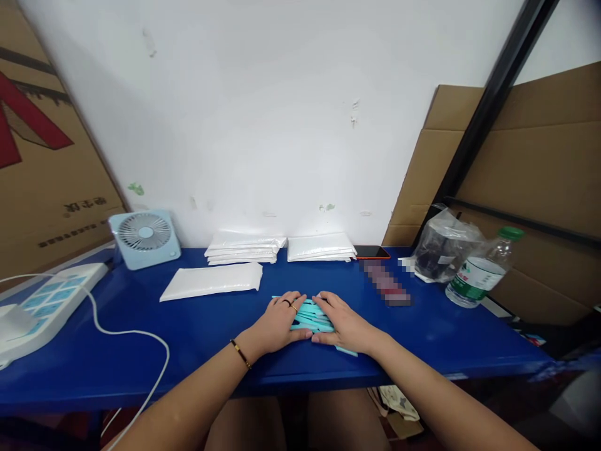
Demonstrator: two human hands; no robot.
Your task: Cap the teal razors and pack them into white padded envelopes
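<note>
A loose pile of thin turquoise strips (pixel 312 316) lies on the blue table in front of me; I cannot make out their exact kind. My left hand (pixel 284 321) is curved around the pile's left side, fingers over its far edge and thumb along the near edge. From the right, my right hand (pixel 340 322) cups the same pile in the same way. Both thumbs almost meet at the near side. One strip end pokes out below my right hand, and another past my left fingers. The palms hide the pile's two ends.
White packets stand in a left stack (pixel 244 245) and a right stack (pixel 322 246) by the wall, with a single white packet (pixel 211 282) nearer. A phone (pixel 373 252), a bottle (pixel 479 275) and a bagged dark container (pixel 441 247) are right. Leftward are a fan (pixel 145 237), power strip (pixel 56 300) and cable (pixel 136 332).
</note>
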